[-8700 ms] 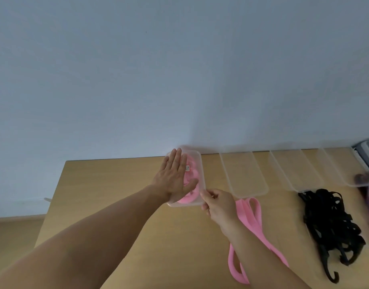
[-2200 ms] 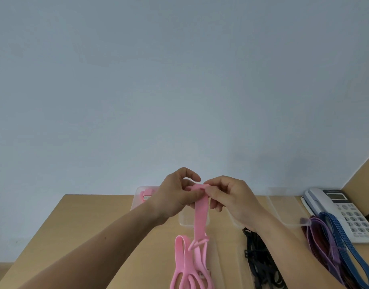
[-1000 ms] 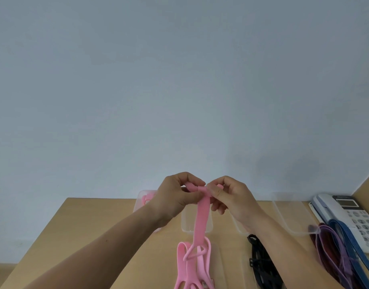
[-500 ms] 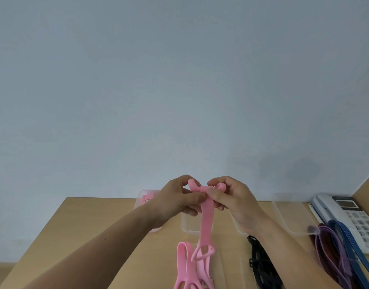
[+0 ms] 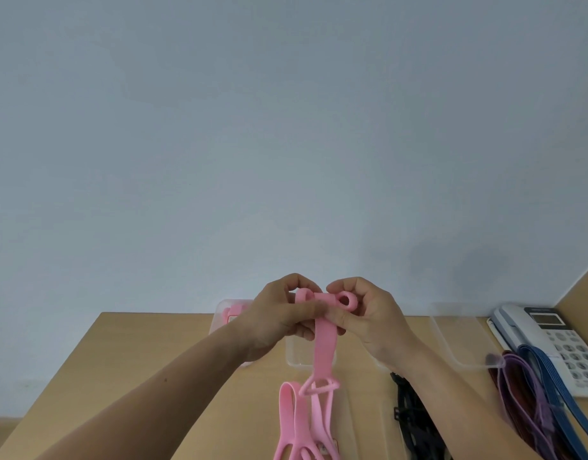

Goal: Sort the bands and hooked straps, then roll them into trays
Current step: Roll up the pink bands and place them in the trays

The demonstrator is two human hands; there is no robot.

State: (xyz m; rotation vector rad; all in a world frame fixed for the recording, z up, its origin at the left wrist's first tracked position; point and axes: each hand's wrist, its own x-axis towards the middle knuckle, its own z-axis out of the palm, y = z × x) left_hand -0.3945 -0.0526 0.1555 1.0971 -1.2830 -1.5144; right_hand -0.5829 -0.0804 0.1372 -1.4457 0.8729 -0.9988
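L hand (image 5: 276, 323): up over the desk (image 5: 146, 366); its fingers (image 5: 307, 306) are curled, w/ thumb + forefinger pinching the top of the pink band (image 5: 324, 343).
R hand (image 5: 377, 322): just beside L hand. Its fingers (image 5: 344, 284) curl round the band's rolled end; we see the thumb below and the forefinger arched over.
Band vs fingers: the top end runs across btw both hands' fingertips. A small tight coil (image 5: 347, 299) sits in R's grip and a short fold sticks up by L thumb. The rest hangs straight down and ends in a loop low by the desk; we can't tell if it touches.
Band look: flat, wide, smooth, rubbery, matte pink.
Spare pink bands (image 5: 294, 423): long flat loops on the desk under the hanging one, cut off by the bottom edge.
Trays: clear plastic w/ rounded corners, in a row at the desk's back edge. Left tray (image 5: 219, 313) has a pink roll (image 5: 232, 310) in it, mostly hidden by L hand. Mid tray (image 5: 292, 360) is behind the hanging band. Right tray (image 5: 451, 353) is btw R wrist & phone (image 5: 551, 333).
Black straps (image 5: 403, 410): a heap of narrow webbing right of the pink ones, partly under R forearm.
Purple band (image 5: 518, 380), blue band (image 5: 551, 380): long flat strips at far right; the blue one lies over the phone's front.
Phone: white desk set w/ keypad.
Desk: light wood-look top.
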